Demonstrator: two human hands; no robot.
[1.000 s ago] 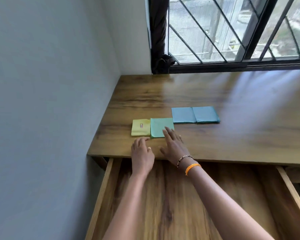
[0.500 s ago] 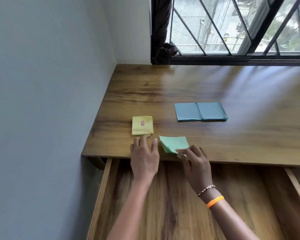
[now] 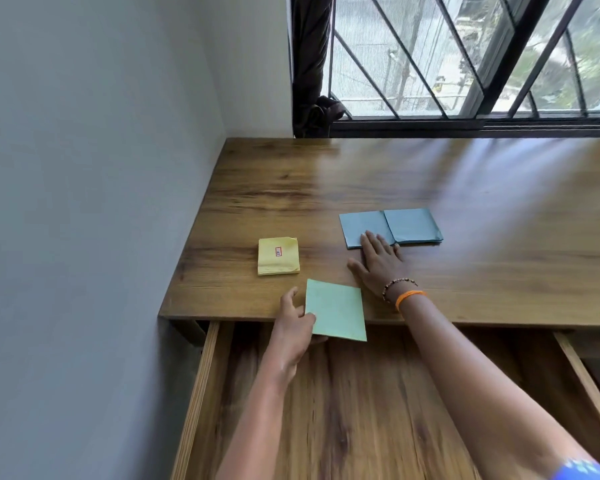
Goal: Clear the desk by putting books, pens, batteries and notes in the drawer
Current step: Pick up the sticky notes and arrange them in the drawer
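Note:
My left hand [image 3: 293,329] pinches a green note pad [image 3: 336,310] by its left edge; the pad hangs over the desk's front edge above the open drawer [image 3: 361,410]. My right hand [image 3: 378,265] lies flat on the desk with straight fingers, and its fingertips touch the near edge of the left one of two blue note pads [image 3: 390,227] lying side by side. A yellow note pad [image 3: 278,256] with a small red mark lies on the desk to the left, apart from both hands.
The wooden desk [image 3: 465,271] meets a grey wall on the left and a barred window [image 3: 465,57] at the back. The drawer's wooden side rails [image 3: 198,393] run along both sides of the drawer below.
The green pad passed from my right hand to my left hand and moved toward the drawer. My right hand reached forward to the blue pads.

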